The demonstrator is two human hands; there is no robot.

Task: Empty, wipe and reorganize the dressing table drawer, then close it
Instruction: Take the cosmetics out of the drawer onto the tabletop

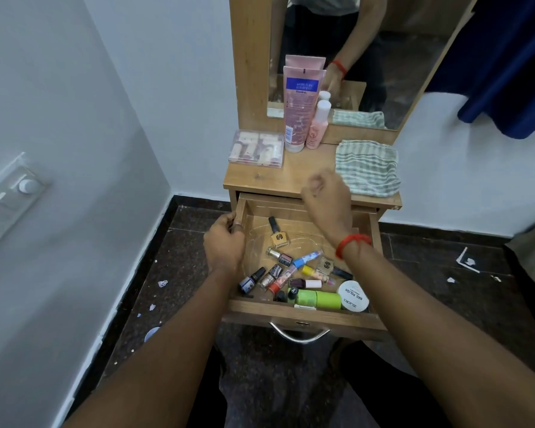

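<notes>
The drawer (303,313) stands pulled out, strewn with nail polish bottles (280,261), while the left hand (224,242) grips its left wall and the right hand (326,196), blurred, fingers curled on something I cannot make out, hovers over the worktop (260,177) near the striped cloth (368,168).

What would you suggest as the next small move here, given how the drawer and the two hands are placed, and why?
Probably bring the right hand, blurred above the tabletop, back down to lift out another nail polish bottle. The drawer is open and full of bottles, the striped cloth lies unused, and the left hand grips the drawer's side, so emptying comes first.
</notes>
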